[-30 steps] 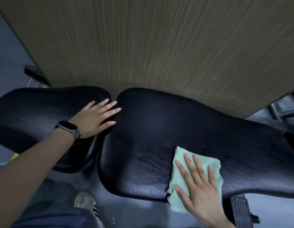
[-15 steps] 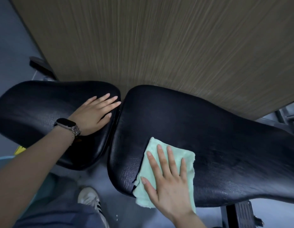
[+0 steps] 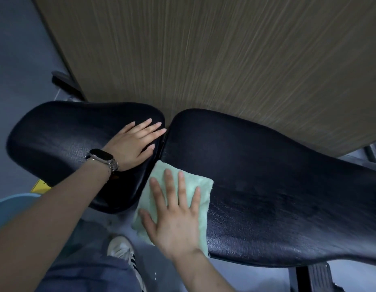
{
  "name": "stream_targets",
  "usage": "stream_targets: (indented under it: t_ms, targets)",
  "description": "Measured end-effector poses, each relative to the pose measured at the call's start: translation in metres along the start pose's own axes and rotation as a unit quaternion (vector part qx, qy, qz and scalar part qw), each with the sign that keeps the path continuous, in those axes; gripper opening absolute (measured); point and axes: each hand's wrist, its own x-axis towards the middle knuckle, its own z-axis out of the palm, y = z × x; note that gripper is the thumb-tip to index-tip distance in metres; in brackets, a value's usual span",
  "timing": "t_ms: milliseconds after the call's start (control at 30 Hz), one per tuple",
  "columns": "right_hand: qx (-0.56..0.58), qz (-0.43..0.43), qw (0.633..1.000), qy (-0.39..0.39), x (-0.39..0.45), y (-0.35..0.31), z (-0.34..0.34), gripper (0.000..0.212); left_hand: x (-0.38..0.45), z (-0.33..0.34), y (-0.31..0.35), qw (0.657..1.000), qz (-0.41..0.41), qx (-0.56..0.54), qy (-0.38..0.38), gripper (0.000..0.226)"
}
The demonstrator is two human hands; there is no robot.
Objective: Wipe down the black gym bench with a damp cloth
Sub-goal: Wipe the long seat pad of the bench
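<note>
While the long black padded vinyl bench pad (image 3: pixel 267 186) stretches off to the right, the pale green terry cloth (image 3: pixel 200 187) has slid leftward along it to its near-left end, so that stretch looks wiped. Flat right hand (image 3: pixel 174 216), fingers spread straight, presses it down; flat left hand (image 3: pixel 135 144) braces the smaller black seat pad (image 3: pixel 62 135), holding nothing.

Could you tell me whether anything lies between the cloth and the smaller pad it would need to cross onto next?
Only the gap between the pads. The green cloth, under the flat right hand, sits at the long pad end, and the left hand rests on the smaller pad there.
</note>
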Motion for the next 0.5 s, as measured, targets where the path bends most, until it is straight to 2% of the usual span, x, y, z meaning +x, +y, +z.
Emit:
stream_targets:
  t_ms: [200,500]
  targets:
    - [0.014,-0.013,1.000,0.015,0.000,-0.001,0.001,0.063,-0.001,-0.001,-0.001,1.000,-0.003,-0.004,0.003,0.064]
    - [-0.001,-0.052,0.998,0.040,-0.051,0.069,-0.008,0.059,0.000,0.001,-0.002,1.000,0.000,-0.005,0.007,0.064]
